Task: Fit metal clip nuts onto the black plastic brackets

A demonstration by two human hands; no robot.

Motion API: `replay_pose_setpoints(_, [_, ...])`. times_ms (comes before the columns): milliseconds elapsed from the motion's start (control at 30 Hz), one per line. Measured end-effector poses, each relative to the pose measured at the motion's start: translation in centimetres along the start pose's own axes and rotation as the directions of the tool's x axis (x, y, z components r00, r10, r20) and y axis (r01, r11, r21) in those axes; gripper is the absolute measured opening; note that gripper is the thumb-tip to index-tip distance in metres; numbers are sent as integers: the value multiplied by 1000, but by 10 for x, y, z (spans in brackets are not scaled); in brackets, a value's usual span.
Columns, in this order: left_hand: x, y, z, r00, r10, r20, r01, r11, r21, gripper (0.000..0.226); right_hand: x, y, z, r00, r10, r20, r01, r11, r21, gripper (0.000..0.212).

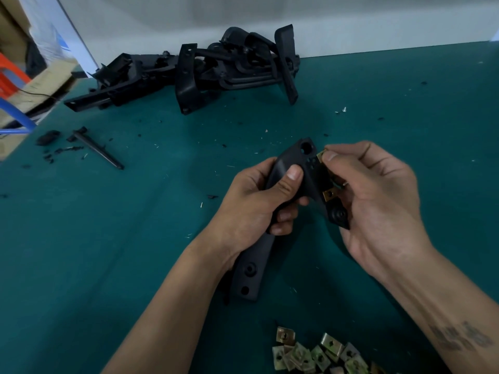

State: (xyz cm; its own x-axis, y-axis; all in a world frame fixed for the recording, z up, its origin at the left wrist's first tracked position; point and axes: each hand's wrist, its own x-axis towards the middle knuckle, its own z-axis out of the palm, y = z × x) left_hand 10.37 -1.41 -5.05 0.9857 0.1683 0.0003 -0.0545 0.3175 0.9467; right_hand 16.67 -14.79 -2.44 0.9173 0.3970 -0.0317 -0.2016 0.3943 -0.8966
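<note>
Table (135,238): a green mat is seen, strewn with black plastic scraps and a loose rod (98,150).
Bracket pile (194,74): black parts are heaped at the far edge, well apart from the hands.
Held bracket (290,168): it is gripped round its middle by the left hand (256,203), raised off the mat, its lower end trailing toward the body.
Right hand (378,201): a clip nut (322,155) is pinched at the fingertips against the bracket's upper edge.
Fitted nut (330,195): one is already seated lower down.
Spare nuts (316,354): a loose heap lies near the right forearm.
Risk: the nut could be pushed on crooked (its hole is hidden), so it might jam or spring off if the thumb slips.
</note>
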Motion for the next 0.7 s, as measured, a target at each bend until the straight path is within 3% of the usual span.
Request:
replay_pose_setpoints(267, [0, 1, -1, 1000, 8, -28, -8, 1000, 11, 24, -1, 0, 0, 996, 22, 85, -23, 1000, 16, 5])
replay_pose_setpoints(367, [-1, 1, -1, 999, 6, -34, -6, 1000, -4, 23, -2, 7, 1, 993, 29, 117, -30, 1000, 3, 14])
replay_pose_setpoints(567, [-1, 1, -3, 998, 35, -49, -36, 999, -16, 20, -1, 9, -7, 966, -75, 249, 133, 965, -225, 50])
replay_pose_setpoints(700, [-2, 2, -1, 999, 31, -42, -32, 999, -19, 23, 1, 11, -7, 957, -180, 229, 259, 887, -384, 50])
